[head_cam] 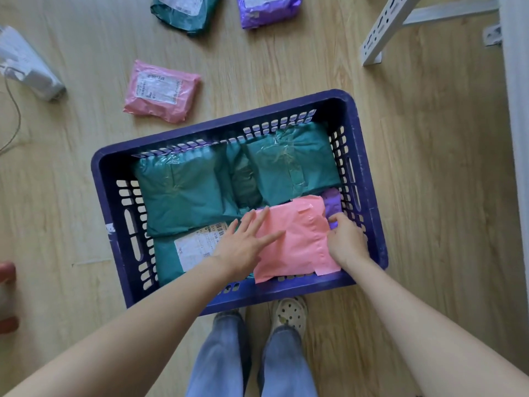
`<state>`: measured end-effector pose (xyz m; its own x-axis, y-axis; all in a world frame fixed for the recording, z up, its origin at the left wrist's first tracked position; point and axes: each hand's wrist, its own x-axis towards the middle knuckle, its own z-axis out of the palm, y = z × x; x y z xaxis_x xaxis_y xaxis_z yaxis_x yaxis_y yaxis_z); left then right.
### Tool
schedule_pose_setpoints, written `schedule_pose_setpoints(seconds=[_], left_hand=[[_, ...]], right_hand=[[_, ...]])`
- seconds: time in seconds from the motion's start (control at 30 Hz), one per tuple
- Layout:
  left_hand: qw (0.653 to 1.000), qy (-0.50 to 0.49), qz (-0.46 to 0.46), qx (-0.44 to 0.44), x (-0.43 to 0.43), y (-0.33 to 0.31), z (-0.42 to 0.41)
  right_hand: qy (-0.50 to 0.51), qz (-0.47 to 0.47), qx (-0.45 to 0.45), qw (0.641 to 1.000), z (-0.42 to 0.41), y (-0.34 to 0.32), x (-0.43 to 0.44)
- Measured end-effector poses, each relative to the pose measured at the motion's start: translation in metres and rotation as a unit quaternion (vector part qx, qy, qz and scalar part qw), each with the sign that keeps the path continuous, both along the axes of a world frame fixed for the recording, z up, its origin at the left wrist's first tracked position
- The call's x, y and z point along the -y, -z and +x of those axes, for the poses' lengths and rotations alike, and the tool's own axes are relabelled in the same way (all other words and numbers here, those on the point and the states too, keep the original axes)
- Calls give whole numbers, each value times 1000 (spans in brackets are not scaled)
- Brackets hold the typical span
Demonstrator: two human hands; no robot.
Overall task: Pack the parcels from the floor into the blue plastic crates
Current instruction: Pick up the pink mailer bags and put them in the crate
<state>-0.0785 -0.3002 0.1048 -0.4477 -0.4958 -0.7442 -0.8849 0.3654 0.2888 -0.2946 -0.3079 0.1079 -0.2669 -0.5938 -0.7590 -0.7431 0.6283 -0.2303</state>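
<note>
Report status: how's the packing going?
Left hand flat on pink parcel in blue crate; right hand grips its edge. Floor parcel waiting. Nothing blocking.

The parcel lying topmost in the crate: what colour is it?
The parcel is plain pink; the head view shows it best.
</note>
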Motion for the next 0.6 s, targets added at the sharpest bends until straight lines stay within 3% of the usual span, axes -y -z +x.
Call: schedule_pose_setpoints(seconds=[0.07, 0.13, 0.2, 0.3, 0.43, 0.6], left_hand=[[999, 25, -19, 10, -2, 4, -2], [998, 40, -35, 20, -6, 8, -4], [997, 47, -49, 30, -13, 12, -4], [995, 61, -71, 28, -22, 19, 0], [994, 101, -52, 3, -32, 25, 7], [993, 115, -35, 12, -36, 37, 9]], right_hand=[[-66, -39, -35, 996, 3, 1, -5], [-192, -136, -49, 971, 3, 1, -11], [-357, -203, -31, 911, -4, 6, -17], [-522, -168, 3, 836, -9, 17, -20], [-580, -97, 21, 809, -3, 25, -18], [-583, -35, 13, 811, 5, 30, -15]])
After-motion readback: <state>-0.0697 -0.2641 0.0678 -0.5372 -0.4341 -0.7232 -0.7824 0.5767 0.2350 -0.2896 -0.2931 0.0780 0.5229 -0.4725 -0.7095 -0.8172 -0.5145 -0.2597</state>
